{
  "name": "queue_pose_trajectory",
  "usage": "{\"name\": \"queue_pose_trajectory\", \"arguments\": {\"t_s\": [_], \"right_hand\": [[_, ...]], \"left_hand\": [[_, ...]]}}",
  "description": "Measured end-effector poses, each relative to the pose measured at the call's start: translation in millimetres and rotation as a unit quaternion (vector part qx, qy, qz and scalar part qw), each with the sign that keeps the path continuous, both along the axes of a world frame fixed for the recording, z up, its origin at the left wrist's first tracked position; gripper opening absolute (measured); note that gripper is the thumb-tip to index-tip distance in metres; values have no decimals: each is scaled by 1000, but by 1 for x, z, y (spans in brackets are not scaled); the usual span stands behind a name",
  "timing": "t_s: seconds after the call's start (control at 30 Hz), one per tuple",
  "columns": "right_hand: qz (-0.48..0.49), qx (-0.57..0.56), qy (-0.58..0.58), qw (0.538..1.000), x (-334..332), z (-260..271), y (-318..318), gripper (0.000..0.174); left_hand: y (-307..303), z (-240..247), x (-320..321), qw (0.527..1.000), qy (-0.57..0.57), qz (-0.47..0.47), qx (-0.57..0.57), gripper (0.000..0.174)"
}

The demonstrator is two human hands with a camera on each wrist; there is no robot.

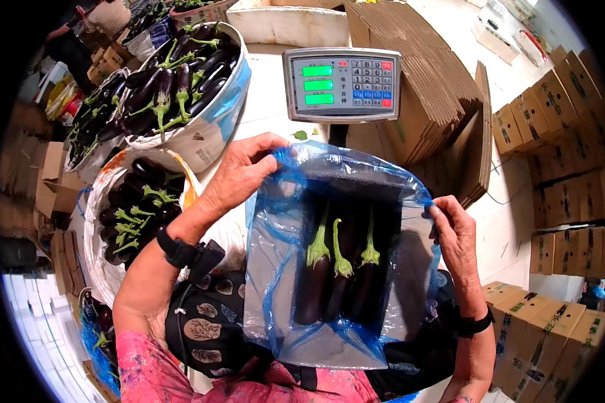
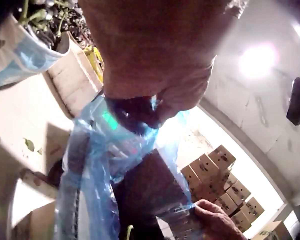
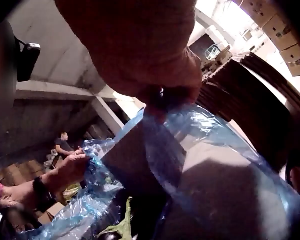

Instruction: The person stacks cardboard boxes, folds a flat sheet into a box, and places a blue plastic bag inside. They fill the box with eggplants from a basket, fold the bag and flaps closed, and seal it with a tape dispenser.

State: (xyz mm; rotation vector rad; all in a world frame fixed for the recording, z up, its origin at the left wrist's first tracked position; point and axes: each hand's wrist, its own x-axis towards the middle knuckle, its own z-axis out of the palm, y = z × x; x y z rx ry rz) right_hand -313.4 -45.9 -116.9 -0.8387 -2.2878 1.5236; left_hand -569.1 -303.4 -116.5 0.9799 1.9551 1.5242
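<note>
A blue plastic bag lines a cardboard box in front of the person. Three dark eggplants lie side by side in it, green stems pointing away from the person. My left hand pinches the bag's rim at the far left corner. At the right side, my right hand pinches the rim between thumb and fingers. Between both hands the film is stretched along the far edge. In the right wrist view, the bag hangs bunched from the right fingers.
An electronic scale display stands just beyond the box. To the left are sacks of eggplants, including a large white-blue one and a nearer one. Flattened cardboard leans behind at right; packed cartons are stacked far right.
</note>
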Motion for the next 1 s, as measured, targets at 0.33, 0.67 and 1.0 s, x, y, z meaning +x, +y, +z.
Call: {"name": "queue_pose_trajectory", "arguments": {"t_s": [0.33,0.67,1.0], "right_hand": [[416,157,-190,875,91,-18,-77,17],[203,268,-274,901,99,-7,-63,57],[331,37,-156,930,128,-7,-87,18]], "left_hand": [[-41,29,72,816,258,-455,-245,22],[-39,-26,-8,963,-33,-65,-258,44],[-63,39,28,972,-81,-54,-214,12]]}}
